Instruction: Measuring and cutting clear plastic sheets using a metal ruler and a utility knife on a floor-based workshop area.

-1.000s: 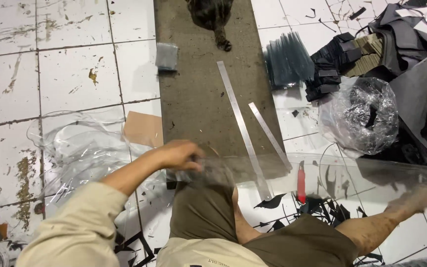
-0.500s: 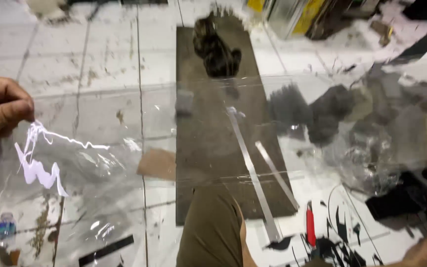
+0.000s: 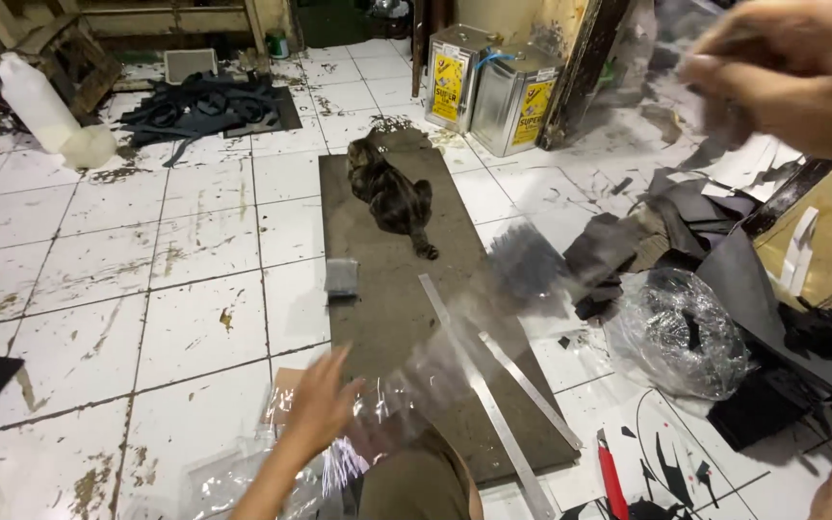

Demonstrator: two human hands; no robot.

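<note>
head view, clear crinkled plastic sheet [image 3: 455, 376], left hand [image 3: 320, 404] touching

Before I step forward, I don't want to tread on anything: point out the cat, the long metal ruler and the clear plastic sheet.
cat [image 3: 389, 193]: head view, middle of its back.
long metal ruler [image 3: 479, 390]: head view, mid-length of the strip.
clear plastic sheet [image 3: 440, 371]: head view, glossy part near the left hand [image 3: 322, 409].

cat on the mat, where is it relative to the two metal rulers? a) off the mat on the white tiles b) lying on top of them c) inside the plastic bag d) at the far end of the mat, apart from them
d: the cat sits at the far end of the dark mat, while the two metal rulers lie nearer the person, not touching it.
</note>
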